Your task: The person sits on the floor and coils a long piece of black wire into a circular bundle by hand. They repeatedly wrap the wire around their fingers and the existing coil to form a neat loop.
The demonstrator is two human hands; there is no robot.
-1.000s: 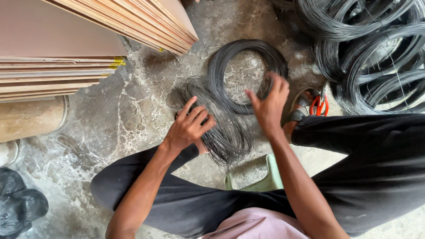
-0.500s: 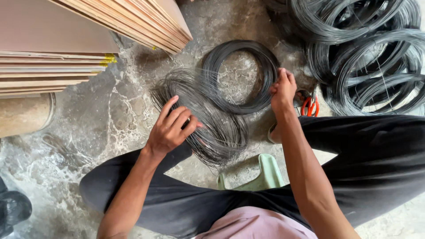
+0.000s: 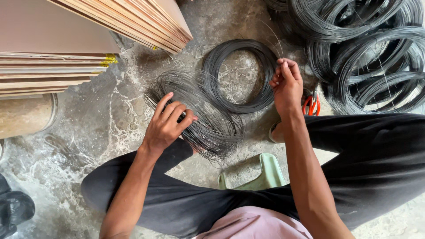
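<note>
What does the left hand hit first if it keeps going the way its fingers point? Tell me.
The left hand points up and right, its fingertips already on the loose wire coil. Past that, it would likely meet the tighter round wire coil first.

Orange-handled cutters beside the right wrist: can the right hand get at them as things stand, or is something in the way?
Probably yes. The orange-handled cutters lie on the floor just right of the right hand, partly hidden behind the wrist. But its fingers are pinching a thin wire strand, which it would likely have to drop first.
</note>
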